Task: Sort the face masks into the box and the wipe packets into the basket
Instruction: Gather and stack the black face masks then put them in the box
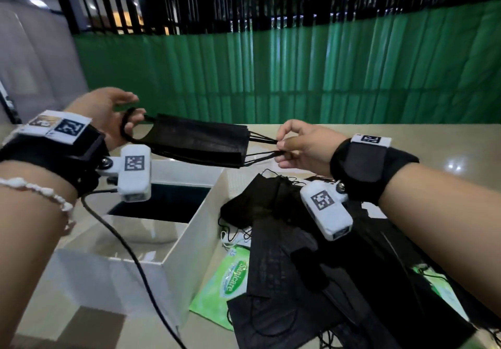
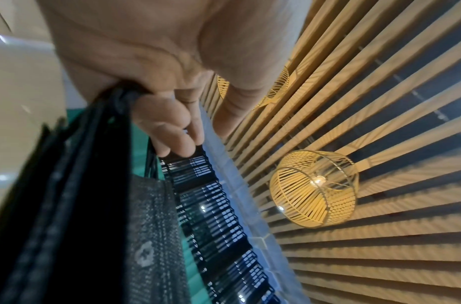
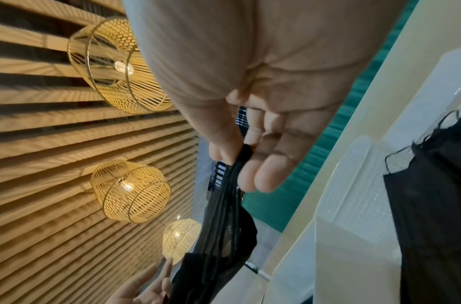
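While loose black masks [image 1: 311, 262] and a green wipe packet [image 1: 225, 278] lie nearest at 6 o'clock on the beige table [image 1: 433, 142], the stack of masks [image 1: 195, 142] hangs above the white box [image 1: 189, 229] toward 12: left hand [image 1: 108, 113] hooks its loops, right hand [image 1: 303, 145] pinches the opposite loops; light, limp, best held by both ends; green screen [image 1: 298, 77] stands beyond

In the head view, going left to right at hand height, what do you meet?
Left hand → stack of black masks held stretched between the hands → ear loops → right hand.
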Demonstrator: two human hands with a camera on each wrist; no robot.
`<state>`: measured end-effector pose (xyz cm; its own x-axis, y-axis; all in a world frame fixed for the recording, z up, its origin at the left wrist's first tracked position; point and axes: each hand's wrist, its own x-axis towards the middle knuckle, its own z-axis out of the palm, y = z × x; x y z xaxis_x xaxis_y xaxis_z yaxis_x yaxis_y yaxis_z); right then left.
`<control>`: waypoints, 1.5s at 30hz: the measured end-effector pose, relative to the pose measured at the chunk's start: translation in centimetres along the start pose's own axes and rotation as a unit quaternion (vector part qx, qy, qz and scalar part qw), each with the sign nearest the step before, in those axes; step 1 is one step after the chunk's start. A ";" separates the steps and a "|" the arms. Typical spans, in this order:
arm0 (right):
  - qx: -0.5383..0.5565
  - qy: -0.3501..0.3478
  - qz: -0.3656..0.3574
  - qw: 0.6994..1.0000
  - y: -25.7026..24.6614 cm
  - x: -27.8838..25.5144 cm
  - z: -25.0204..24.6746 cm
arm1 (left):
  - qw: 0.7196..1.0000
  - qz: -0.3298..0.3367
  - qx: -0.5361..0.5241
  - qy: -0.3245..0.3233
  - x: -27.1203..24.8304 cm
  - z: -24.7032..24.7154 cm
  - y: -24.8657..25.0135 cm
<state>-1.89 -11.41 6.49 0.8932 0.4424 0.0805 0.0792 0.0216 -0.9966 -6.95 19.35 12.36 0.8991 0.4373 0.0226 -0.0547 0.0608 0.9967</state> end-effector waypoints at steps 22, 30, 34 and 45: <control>-0.068 -0.081 0.153 0.983 4.2 4.2 8.9 | 0.974 -0.133 0.173 0.057 6.6 -4.6 -7.8; -0.144 -0.055 0.135 0.979 4.4 3.6 5.6 | 0.920 -0.166 0.354 -0.022 5.3 -2.8 -7.8; -0.156 -0.025 0.139 0.978 4.5 2.4 2.4 | 0.931 -0.114 0.342 -0.062 4.2 0.6 -5.7; -0.180 0.055 0.175 0.966 5.8 -4.1 -7.4 | 0.855 -0.021 0.410 -0.316 -5.6 15.1 -6.3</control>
<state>-1.81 -19.79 0.50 0.9330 0.2682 -0.2402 -0.1053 -0.4347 -0.8944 -5.10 2.98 7.18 0.9621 -0.1381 -0.2351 0.0739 -0.6979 0.7123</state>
